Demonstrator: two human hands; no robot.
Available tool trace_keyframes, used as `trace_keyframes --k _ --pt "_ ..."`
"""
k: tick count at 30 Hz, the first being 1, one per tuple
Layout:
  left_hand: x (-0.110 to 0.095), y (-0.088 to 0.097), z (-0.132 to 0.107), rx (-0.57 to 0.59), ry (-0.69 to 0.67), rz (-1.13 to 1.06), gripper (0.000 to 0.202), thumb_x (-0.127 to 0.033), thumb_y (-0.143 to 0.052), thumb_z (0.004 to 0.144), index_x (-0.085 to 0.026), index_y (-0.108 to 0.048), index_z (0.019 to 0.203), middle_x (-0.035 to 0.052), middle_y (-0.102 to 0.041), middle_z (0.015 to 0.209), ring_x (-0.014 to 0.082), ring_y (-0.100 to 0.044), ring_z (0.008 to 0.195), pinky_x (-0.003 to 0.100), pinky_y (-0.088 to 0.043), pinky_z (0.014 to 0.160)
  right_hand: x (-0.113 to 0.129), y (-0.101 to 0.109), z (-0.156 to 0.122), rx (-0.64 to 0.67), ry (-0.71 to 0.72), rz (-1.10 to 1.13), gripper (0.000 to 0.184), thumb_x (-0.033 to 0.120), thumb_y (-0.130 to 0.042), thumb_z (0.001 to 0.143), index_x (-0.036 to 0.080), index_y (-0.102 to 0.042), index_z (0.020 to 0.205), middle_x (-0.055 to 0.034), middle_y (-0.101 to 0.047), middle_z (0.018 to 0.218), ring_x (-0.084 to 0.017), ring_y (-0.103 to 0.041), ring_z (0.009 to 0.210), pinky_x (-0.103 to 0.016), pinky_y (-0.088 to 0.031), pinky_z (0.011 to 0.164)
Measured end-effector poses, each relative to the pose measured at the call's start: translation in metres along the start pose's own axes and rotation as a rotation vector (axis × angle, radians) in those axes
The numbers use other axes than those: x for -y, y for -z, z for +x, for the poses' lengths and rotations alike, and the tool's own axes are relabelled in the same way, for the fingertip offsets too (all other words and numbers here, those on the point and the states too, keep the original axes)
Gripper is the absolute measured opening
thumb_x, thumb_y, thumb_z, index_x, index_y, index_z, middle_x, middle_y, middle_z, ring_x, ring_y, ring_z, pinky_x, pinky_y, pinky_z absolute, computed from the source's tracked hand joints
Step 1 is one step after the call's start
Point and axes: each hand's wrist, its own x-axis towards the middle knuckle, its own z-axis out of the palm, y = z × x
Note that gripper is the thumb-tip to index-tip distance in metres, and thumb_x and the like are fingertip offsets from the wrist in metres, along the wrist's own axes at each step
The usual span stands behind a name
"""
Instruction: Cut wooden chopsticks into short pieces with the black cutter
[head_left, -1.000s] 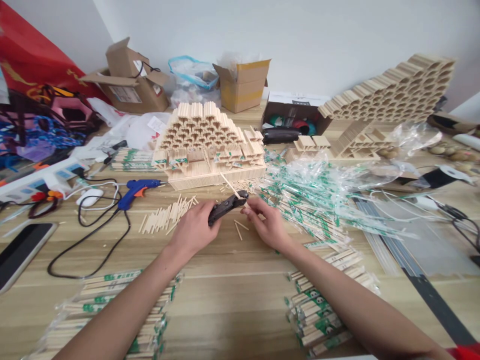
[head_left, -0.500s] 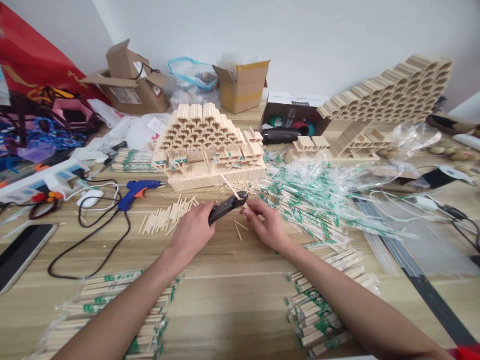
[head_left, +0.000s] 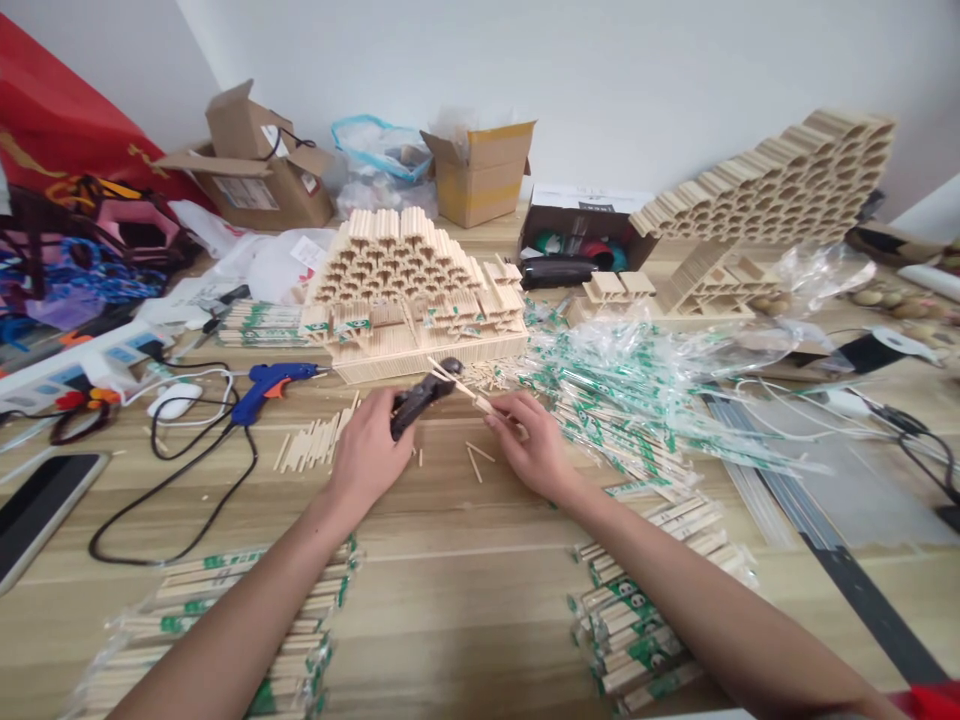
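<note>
Gripping cutters [head_left: 424, 397], the left hand [head_left: 367, 455] is clenched just before the stack [head_left: 405, 280]; the right hand [head_left: 536, 450] pinches a stick [head_left: 459, 384] laid across their head. Light, stiff, probably brittle wood: best pinched close to the cut.

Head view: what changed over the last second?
The left hand carried the black cutter left and away, from the right hand's fingertips toward the far end of the stick. The right hand kept pinching the stick, barely moving. The glue gun and cut pieces stayed put.
</note>
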Motion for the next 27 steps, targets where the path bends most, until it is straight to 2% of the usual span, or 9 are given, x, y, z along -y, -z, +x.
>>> trace_keyframes --k 3,6,10,14,18,21,27 --pt "0.003 0.003 0.002 -0.121 0.124 -0.096 0.026 -0.043 -0.053 0.098 -0.021 -0.063 0.108 0.0071 -0.073 0.097 0.0240 -0.070 0.092 0.032 -0.050 0.080 -0.006 -0.002 -0.002 -0.028 -0.017 -0.060 0.017 0.024 -0.057 0.101 0.020 -0.071 0.111 -0.0102 -0.068 0.101 -0.024 -0.066 0.094 -0.037 -0.055 0.084" --pt "0.002 0.004 0.001 -0.149 0.120 -0.122 0.028 -0.047 -0.054 0.098 -0.021 -0.064 0.101 0.0037 -0.072 0.087 0.0202 -0.068 0.081 0.029 -0.048 0.075 -0.012 -0.005 -0.003 0.026 -0.052 -0.129 0.021 0.022 -0.059 0.099 0.021 -0.071 0.116 -0.0103 -0.070 0.103 -0.026 -0.066 0.096 -0.039 -0.054 0.087" --pt "-0.004 0.001 -0.003 -0.007 -0.020 -0.018 0.025 -0.046 -0.060 0.094 -0.022 -0.064 0.094 0.0034 -0.073 0.086 0.0215 -0.069 0.080 0.030 -0.046 0.072 -0.009 -0.003 -0.002 0.061 -0.059 -0.197 0.022 0.024 -0.065 0.096 0.022 -0.070 0.117 -0.0098 -0.072 0.102 -0.028 -0.065 0.098 -0.044 -0.052 0.089" --pt "-0.010 -0.001 -0.006 0.141 -0.024 0.149 0.042 -0.063 -0.055 0.093 -0.022 -0.066 0.090 0.0060 -0.074 0.086 0.0264 -0.070 0.080 0.032 -0.043 0.066 0.000 0.001 -0.001 0.067 0.032 -0.100 0.026 0.023 -0.063 0.095 0.021 -0.066 0.121 -0.0094 -0.072 0.102 -0.026 -0.065 0.097 -0.042 -0.052 0.089" --pt "-0.015 0.000 -0.007 0.185 -0.049 0.221 0.057 -0.074 -0.045 0.094 -0.021 -0.066 0.092 0.0094 -0.074 0.092 0.0292 -0.071 0.085 0.034 -0.044 0.066 0.001 0.000 -0.002 0.051 0.009 -0.015 0.016 0.027 -0.060 0.099 0.020 -0.067 0.112 -0.0075 -0.072 0.095 -0.021 -0.066 0.084 -0.034 -0.053 0.078" --pt "-0.018 0.002 -0.008 0.215 -0.083 0.215 0.060 -0.071 -0.035 0.098 -0.020 -0.065 0.091 0.0092 -0.072 0.092 0.0279 -0.070 0.086 0.035 -0.046 0.069 -0.002 -0.004 -0.002 0.012 -0.033 0.012 0.010 0.026 -0.062 0.098 0.021 -0.070 0.100 -0.0050 -0.073 0.085 -0.019 -0.066 0.075 -0.031 -0.052 0.071" --pt "-0.023 0.003 -0.010 0.264 -0.084 0.236 0.065 -0.069 -0.028 0.101 -0.018 -0.066 0.088 0.0097 -0.070 0.088 0.0260 -0.069 0.082 0.034 -0.047 0.070 -0.002 -0.004 0.001 0.011 -0.116 0.103 0.011 0.025 -0.066 0.095 0.020 -0.073 0.090 -0.0044 -0.076 0.082 -0.019 -0.068 0.072 -0.029 -0.052 0.069"
